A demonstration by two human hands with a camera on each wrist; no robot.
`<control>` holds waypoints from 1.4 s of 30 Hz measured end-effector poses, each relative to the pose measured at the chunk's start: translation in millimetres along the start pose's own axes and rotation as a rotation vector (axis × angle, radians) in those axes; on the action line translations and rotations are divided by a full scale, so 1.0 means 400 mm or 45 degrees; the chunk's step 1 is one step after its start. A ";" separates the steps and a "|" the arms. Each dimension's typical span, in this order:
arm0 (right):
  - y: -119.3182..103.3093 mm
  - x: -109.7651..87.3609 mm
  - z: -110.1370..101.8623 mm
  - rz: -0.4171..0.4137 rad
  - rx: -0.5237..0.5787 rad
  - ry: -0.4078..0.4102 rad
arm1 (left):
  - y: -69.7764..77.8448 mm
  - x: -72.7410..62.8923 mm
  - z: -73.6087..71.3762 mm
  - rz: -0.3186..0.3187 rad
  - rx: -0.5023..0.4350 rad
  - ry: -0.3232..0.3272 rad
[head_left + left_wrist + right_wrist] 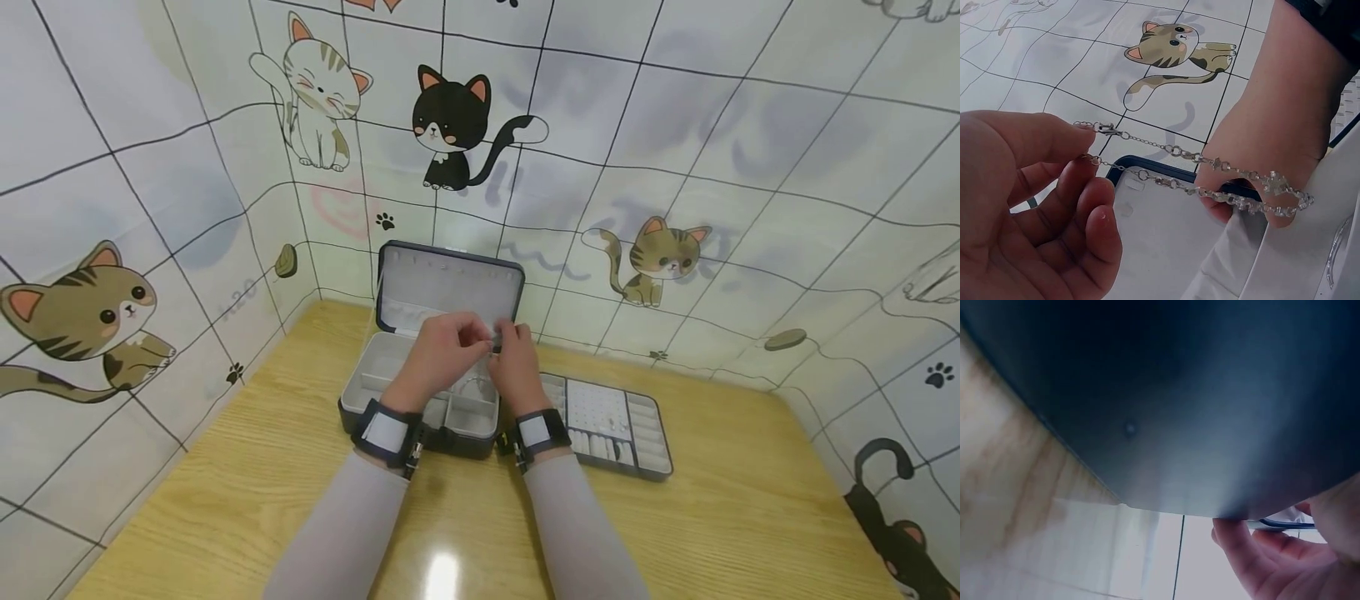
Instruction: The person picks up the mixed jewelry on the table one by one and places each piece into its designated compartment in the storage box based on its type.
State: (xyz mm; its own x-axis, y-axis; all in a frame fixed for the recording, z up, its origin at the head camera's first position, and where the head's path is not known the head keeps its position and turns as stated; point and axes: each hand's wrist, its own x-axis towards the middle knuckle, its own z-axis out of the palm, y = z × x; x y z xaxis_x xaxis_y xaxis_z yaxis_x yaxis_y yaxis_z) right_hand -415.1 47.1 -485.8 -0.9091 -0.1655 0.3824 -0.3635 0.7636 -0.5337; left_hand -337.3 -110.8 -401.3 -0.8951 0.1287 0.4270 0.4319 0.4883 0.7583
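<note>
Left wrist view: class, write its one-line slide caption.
Left hand pinching a silvery chain near its clasp, the chain crossing in front of the right hand.

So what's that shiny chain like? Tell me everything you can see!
The chain looks like silvery metal: plain thin links near its ends, a small clasp, fancier links and a bigger sparkly piece. The left hand pinches it near both ends, by the open box, making a narrow loop. In the left wrist view it crosses in front of the right hand; I can't tell whether they touch, or whether the clasp is fastened.
</note>
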 end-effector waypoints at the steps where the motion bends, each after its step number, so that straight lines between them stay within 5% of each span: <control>1: 0.001 0.000 0.000 0.008 -0.005 -0.009 | 0.000 0.000 0.000 -0.005 0.000 0.001; 16: -0.009 0.007 -0.008 0.048 -0.033 -0.040 | 0.002 0.003 -0.004 -0.053 0.041 0.040; 25: -0.003 0.006 -0.007 0.036 -0.027 -0.025 | -0.003 0.033 0.011 -0.064 0.153 0.139; 33: 0.007 -0.002 -0.004 0.044 0.002 -0.009 | 0.012 0.073 0.043 0.019 0.356 0.230; 42: 0.010 0.000 -0.002 0.046 0.069 -0.008 | 0.031 0.113 0.055 -0.063 0.287 0.378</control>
State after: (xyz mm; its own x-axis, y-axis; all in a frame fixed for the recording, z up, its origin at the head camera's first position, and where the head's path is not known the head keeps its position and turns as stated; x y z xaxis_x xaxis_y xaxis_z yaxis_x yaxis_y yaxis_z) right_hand -416.4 50.6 -487.2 -0.9230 -0.1427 0.3574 -0.3409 0.7340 -0.5874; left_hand -375.0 -79.9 -383.3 -0.8286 -0.1394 0.5421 0.3244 0.6697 0.6680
